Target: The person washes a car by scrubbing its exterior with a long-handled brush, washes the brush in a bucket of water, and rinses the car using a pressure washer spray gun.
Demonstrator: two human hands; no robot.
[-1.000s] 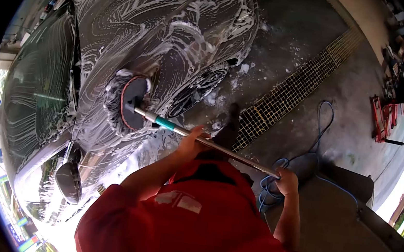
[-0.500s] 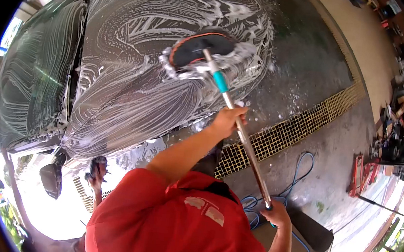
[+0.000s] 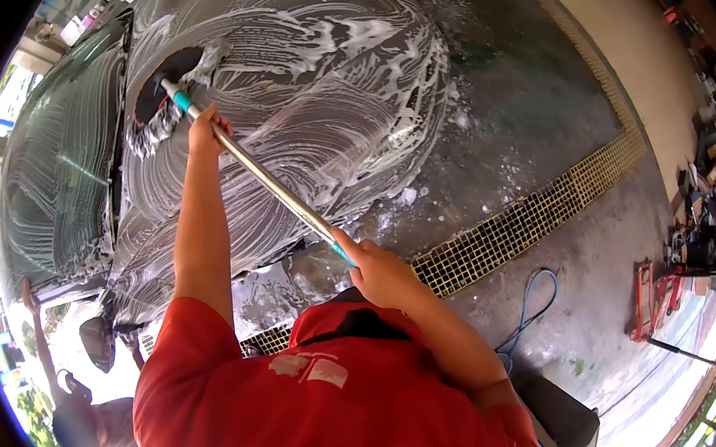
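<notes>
A long metal pole (image 3: 271,182) with teal grips runs from a dark oval brush head (image 3: 157,88), which rests on the soapy hood (image 3: 300,106) of a car near the windshield. My left hand (image 3: 209,130) is wrapped round the pole close to the brush head. Lower down, my right hand (image 3: 379,273) grips the pole's near end at a teal part, in front of my chest. White foam fringes the brush, and curved streaks of suds cover the hood. Suds also coat the windshield (image 3: 58,164).
Another person (image 3: 93,422) is at the lower left, one arm raised toward the car beside the side mirror (image 3: 96,342). A yellow floor grate (image 3: 512,234) crosses the floor. A blue hose (image 3: 530,313) and a red jack (image 3: 645,303) are on the right.
The brush has swept from the hood's front back toward the windshield. My left hand has moved forward and left with the pole; my right hand has come up and left. The other person shows more.
</notes>
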